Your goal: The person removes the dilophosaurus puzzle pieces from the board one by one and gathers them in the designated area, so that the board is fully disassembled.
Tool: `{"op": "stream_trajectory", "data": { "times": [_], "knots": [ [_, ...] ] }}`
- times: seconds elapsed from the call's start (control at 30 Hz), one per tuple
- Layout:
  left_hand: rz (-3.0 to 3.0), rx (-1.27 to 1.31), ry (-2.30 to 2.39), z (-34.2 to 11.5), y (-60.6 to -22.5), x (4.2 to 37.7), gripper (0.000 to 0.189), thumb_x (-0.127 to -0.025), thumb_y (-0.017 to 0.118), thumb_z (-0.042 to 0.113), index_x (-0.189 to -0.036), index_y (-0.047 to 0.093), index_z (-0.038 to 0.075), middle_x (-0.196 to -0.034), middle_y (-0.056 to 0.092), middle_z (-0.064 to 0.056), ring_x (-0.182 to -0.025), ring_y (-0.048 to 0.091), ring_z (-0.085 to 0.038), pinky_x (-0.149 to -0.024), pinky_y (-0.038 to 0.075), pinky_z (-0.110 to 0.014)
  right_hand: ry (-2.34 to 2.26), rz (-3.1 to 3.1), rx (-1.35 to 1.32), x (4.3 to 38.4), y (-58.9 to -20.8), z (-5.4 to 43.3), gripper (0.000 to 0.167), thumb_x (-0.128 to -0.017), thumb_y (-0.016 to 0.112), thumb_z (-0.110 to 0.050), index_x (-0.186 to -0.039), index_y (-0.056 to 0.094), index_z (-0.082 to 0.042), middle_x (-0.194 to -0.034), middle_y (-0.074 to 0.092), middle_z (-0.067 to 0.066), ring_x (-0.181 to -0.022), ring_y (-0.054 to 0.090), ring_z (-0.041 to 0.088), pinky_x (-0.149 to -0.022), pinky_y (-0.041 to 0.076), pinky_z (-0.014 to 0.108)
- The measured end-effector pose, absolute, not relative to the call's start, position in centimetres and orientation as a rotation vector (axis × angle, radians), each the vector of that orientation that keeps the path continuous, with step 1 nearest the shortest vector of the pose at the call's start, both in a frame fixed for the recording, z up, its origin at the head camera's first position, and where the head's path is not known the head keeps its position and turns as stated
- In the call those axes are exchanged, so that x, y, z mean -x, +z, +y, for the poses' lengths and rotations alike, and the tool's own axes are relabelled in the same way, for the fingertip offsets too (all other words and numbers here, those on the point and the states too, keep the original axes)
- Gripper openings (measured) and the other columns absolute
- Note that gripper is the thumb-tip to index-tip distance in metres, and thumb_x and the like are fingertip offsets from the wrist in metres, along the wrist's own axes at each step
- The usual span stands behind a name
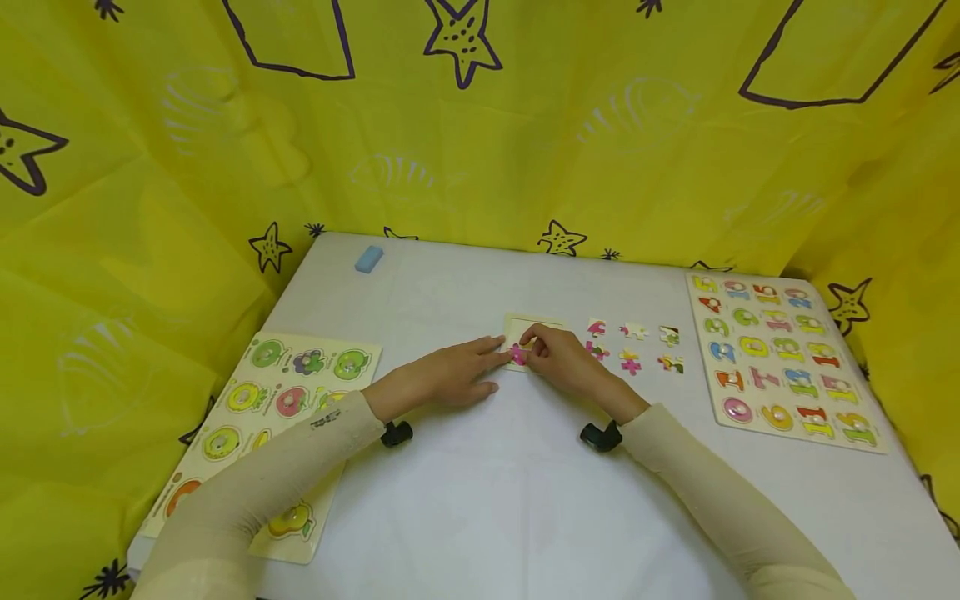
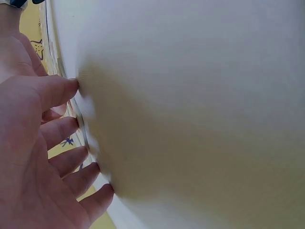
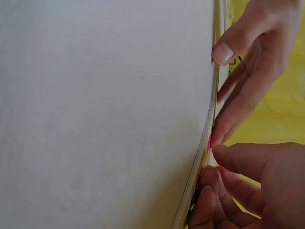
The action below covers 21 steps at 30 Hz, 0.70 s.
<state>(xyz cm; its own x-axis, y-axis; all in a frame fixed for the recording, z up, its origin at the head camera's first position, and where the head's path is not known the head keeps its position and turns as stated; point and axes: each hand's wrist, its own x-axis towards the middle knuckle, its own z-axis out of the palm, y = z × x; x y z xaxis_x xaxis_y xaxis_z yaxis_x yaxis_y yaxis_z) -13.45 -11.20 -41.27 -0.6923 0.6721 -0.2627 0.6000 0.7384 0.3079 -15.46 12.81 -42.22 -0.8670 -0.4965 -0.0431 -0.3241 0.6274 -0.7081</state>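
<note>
A small pale wooden puzzle tray (image 1: 534,319) lies mid-table with a pink jigsaw piece (image 1: 517,355) at its left side. My left hand (image 1: 456,373) reaches in from the left, fingers extended; its index fingertip touches the pink piece. Its spread fingertips meet the tabletop in the left wrist view, where the hand (image 2: 38,148) fills the left side. From the other side my right hand (image 1: 566,360) holds the pink piece's edge with curled thumb and fingers. In the right wrist view, the right hand (image 3: 257,186) is close below the left hand (image 3: 262,67); the piece is mostly hidden.
Loose jigsaw pieces (image 1: 631,362) lie in rows right of the tray. A number puzzle board (image 1: 780,358) is at the far right, a fruit puzzle board (image 1: 300,433) at the left, partly under the left sleeve. A blue block (image 1: 369,259) sits near the back edge by the yellow curtain (image 1: 480,150).
</note>
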Motion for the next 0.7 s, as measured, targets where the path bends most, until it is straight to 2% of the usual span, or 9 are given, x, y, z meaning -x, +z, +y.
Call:
{"op": "stream_trajectory", "data": {
  "times": [0.3, 0.7],
  "knots": [
    [2.563, -0.946, 0.352, -12.1, -41.0, 13.3, 0.063, -0.109, 0.057, 0.039, -0.166, 0.037, 0.021, -0.174, 0.029, -0.003, -0.161, 0.027, -0.026, -0.129, 0.03, -0.046, -0.988, 2.625, 0.701, 15.6, -42.4, 12.5, 0.026, -0.1, 0.067, -0.006, -0.126, 0.068, -0.002, -0.086, 0.064, 0.005, -0.077, 0.055, 0.017, -0.071, 0.046, 0.03],
    [2.563, -0.935, 0.334, -12.8, -41.1, 13.0, 0.06, -0.109, 0.055, 0.042, -0.164, 0.041, 0.021, -0.173, 0.032, -0.004, -0.161, 0.028, -0.027, -0.129, 0.028, -0.047, -0.953, 2.601, 0.712, 15.8, -42.3, 12.5, 0.029, -0.101, 0.065, -0.005, -0.13, 0.066, -0.002, -0.085, 0.062, 0.004, -0.076, 0.054, 0.016, -0.07, 0.045, 0.029]
  ]
}}
